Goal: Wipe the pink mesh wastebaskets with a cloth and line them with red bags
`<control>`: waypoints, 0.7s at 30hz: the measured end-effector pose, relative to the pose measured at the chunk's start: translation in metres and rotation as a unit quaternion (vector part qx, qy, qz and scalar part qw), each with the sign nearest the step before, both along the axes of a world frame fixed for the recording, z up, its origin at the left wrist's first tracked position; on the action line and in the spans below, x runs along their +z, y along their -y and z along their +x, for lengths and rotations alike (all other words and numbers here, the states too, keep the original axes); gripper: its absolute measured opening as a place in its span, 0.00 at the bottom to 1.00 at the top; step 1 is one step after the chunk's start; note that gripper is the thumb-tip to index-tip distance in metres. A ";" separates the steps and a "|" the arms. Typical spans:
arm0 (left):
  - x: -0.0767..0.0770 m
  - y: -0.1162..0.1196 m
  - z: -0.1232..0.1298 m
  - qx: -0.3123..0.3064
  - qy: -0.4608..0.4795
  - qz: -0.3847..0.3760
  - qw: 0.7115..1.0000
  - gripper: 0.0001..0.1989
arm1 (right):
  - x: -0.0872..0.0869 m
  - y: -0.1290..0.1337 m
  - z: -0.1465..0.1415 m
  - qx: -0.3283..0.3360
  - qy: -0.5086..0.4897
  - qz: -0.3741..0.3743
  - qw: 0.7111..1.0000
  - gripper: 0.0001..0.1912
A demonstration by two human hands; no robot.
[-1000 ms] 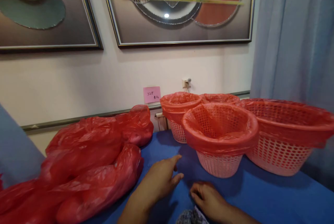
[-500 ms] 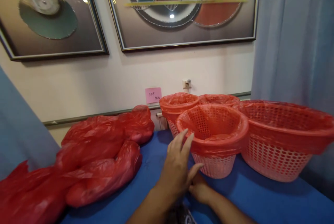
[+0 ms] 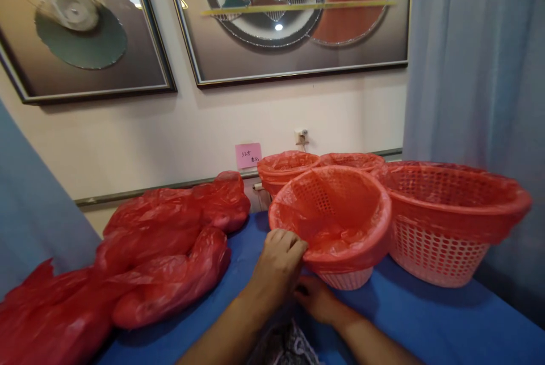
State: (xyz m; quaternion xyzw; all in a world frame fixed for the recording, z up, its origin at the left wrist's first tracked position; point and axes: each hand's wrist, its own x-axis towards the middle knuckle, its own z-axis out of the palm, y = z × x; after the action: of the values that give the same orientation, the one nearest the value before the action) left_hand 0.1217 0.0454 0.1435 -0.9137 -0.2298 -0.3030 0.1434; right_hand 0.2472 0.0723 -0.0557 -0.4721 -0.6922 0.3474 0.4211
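Tipped now, the likely light, slick-lined basket (image 3: 346, 258) is gripped at its seven-o'clock rim (image 3: 314, 256) by left hand (image 3: 281, 258), right hand (image 3: 317, 298) unclear.

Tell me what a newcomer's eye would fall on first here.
First, the red-lined front basket, tilted toward the person, with the left hand at its near rim. Next, the heap of red plastic spread over the left of the blue table. Then the big framed picture on the wall above the baskets, with its gold tree and deer.
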 end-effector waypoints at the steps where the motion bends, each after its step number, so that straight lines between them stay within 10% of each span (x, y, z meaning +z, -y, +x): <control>1: 0.000 0.002 -0.006 -0.010 0.020 0.013 1.000 0.08 | 0.000 0.001 0.000 0.003 0.008 -0.002 1.000 0.11; 11: -0.020 0.035 -0.092 0.062 0.276 0.013 0.959 0.10 | 0.001 0.022 0.005 0.033 0.028 -0.040 0.998 0.13; 16: -0.050 0.044 -0.122 0.234 0.462 -0.136 0.844 0.11 | -0.010 0.017 0.001 -0.009 -0.087 -0.089 0.992 0.16; 21: -0.076 0.027 -0.142 0.247 0.588 -0.207 0.742 0.21 | -0.003 0.005 0.021 -0.128 -0.238 -0.128 0.954 0.26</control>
State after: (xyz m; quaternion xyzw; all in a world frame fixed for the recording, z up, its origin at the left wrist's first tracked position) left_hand -0.0207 0.0188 0.0679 -0.4726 -0.5429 -0.6792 -0.1432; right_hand 0.2687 0.0677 -0.0585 -0.5100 -0.4557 0.4785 0.5507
